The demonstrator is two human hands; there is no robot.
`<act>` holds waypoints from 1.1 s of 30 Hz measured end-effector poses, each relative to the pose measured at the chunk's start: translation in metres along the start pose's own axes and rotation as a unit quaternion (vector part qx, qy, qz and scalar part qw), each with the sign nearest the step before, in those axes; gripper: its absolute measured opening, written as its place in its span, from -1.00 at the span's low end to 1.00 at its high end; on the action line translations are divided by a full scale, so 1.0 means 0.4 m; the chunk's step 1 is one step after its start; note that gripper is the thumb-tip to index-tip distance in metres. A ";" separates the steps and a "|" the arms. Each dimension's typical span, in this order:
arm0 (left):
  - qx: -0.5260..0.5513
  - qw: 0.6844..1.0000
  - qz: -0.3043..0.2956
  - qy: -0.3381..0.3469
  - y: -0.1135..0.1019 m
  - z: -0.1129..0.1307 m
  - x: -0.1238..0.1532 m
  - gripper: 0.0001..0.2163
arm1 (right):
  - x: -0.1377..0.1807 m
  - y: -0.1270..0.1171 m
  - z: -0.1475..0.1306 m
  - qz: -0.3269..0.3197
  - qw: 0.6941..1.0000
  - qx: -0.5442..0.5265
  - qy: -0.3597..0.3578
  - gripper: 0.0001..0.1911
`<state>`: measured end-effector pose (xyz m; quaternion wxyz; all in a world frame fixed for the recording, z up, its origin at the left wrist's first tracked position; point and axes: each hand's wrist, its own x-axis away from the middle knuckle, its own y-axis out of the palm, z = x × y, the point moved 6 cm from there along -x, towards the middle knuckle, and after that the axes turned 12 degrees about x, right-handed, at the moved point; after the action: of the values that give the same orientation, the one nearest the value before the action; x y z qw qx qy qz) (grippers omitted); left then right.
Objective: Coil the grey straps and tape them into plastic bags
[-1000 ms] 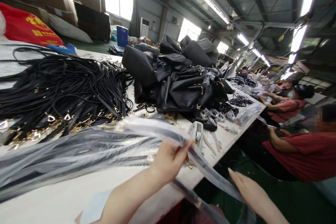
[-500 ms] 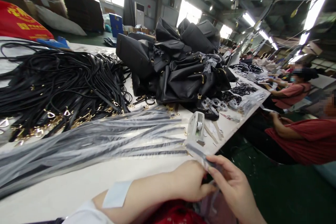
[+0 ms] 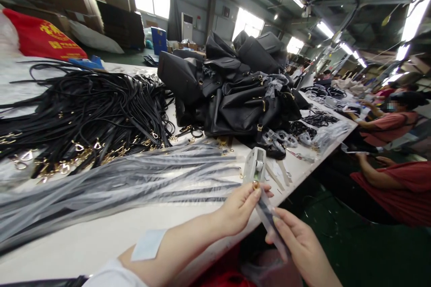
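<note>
My left hand point(image 3: 239, 208) pinches the upper end of a black strap in a clear plastic sleeve point(image 3: 267, 215), near its gold clip. My right hand point(image 3: 298, 242) grips the same sleeved strap lower down, beyond the table edge. Both hands are closed on it. A grey tape dispenser point(image 3: 255, 166) stands on the white table point(image 3: 101, 242) just beyond my left hand. A row of sleeved straps point(image 3: 117, 188) lies flat across the table to the left.
A heap of loose black straps with gold clips point(image 3: 84, 116) fills the left of the table. Black handbags point(image 3: 235, 94) are piled at the middle. People in red shirts point(image 3: 393, 188) sit at the right. Small wrapped parts point(image 3: 286, 136) lie near the bags.
A second ago my left hand lifted a long sleeved strap above the table. Both hands then came together at the table edge and now hold one sleeved strap upright between them.
</note>
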<state>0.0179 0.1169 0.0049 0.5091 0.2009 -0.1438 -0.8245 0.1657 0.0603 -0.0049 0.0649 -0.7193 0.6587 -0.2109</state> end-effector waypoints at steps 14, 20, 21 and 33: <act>0.127 0.987 0.078 -0.060 -0.029 -0.012 -0.021 -0.50 | -0.016 0.001 -0.001 0.057 0.998 -0.016 -0.012 -0.55; -0.027 0.997 0.074 -0.005 -0.072 0.038 -0.041 -0.44 | -0.012 -0.006 0.007 0.070 0.997 -0.008 -0.013 -0.54; -0.065 0.996 0.054 -0.007 -0.072 0.046 -0.041 -0.44 | -0.011 -0.009 0.008 0.073 0.997 -0.004 -0.014 -0.54; -0.111 0.982 -0.121 -0.096 -0.040 0.032 -0.036 -0.65 | 0.002 -0.045 0.020 0.065 0.998 0.002 -0.018 -0.63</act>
<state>0.0053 0.1373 0.0119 0.4082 0.0791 -0.0738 -0.9065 0.1854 0.0601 -0.0054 0.0918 -0.6786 0.7022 -0.1950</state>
